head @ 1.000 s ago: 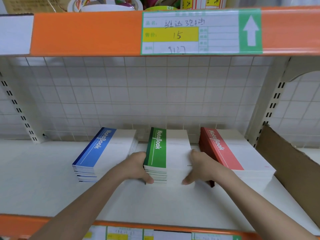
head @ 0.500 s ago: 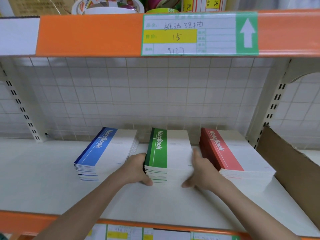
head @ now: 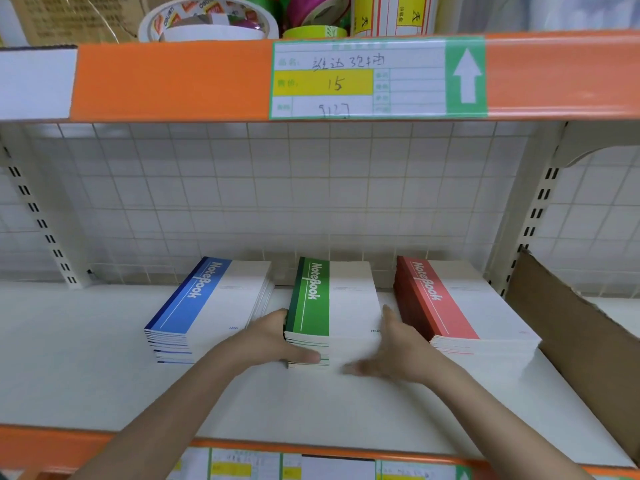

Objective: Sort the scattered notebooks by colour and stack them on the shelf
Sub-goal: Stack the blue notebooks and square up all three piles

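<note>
On the white shelf (head: pixel 86 368), three stacks of notebooks sit side by side in a row near the back, each well sorted by colour: a blue stack (head: pixel 204 306) to the left, a green stack (head: pixel 329 306) in the middle, and a red stack (head: pixel 457 306) to the right, with small gaps between them. Both hands are at the green stack. The left hand (head: pixel 277 341) cups its left front corner, thumb lying across the front edge and fingers tucked round the spine side, so it has hold of the pile. The right hand (head: pixel 394 348) lies flat against the right side of the same stack, fingers straight and pointing back between the green and red piles, thumb spread out low along the front; it is blurred. Behind the stacks runs a white wire grid panel (head: pixel 311 188), flanked by slotted cream uprights. Overhead, an orange shelf edge (head: pixel 173 81) carries a price label (head: pixel 377 77) with a handwritten 15 and a white arrow on green, and rolls of tape (head: pixel 207 19) stand on the shelf above. A sheet of brown cardboard (head: pixel 571 341) leans at the right end.
</note>
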The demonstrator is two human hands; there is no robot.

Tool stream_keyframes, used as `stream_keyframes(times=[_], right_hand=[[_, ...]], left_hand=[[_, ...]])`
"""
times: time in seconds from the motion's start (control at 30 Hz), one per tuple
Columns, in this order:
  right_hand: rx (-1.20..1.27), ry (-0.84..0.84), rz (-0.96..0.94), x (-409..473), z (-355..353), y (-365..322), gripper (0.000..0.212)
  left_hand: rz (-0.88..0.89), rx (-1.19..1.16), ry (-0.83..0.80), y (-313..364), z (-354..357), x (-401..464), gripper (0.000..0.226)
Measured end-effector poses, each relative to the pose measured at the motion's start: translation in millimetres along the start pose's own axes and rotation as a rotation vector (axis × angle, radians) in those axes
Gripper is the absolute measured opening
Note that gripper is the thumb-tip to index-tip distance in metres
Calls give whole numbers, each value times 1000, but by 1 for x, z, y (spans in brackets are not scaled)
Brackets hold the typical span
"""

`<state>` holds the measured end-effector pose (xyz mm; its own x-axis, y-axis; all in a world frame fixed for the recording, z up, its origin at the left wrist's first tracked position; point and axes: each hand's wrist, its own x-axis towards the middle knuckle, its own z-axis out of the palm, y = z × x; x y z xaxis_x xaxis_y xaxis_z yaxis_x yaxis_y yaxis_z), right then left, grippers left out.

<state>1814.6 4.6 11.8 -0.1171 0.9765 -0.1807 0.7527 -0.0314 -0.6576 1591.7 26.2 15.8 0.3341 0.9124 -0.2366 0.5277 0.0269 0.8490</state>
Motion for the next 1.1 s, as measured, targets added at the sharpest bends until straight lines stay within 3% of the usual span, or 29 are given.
stream_keyframes(times=[0.1,0.2,0.3,0.53,0.63,0.7,0.83,0.93,1.1], right_hand=[[302,-73,-14,-4,-15,-7,76],[343,-51,98,7,-17,-12,76],[317,19,168,23,-10,-16,64],[242,51,180,29,-6,-24,55],[219,134,63,18,-11,-29,52],[159,255,-19,9,-19,-37,36],[-11,456,-174,-10,-44,-44,19],[-108,530,-138,-19,-65,-28,28],[-194,567,20,-30,-93,29,46]], left_hand=[[37,-303,-82,10,-3,3,39],[-50,-380,107,13,3,21,42],[-121,-235,268,12,11,38,28],[-91,-118,290,7,14,40,21],[-64,-137,291,7,8,40,26],[-25,-114,287,9,0,39,30],[127,125,387,25,-6,34,24],[312,297,446,44,9,23,33],[447,399,410,67,46,18,42]])
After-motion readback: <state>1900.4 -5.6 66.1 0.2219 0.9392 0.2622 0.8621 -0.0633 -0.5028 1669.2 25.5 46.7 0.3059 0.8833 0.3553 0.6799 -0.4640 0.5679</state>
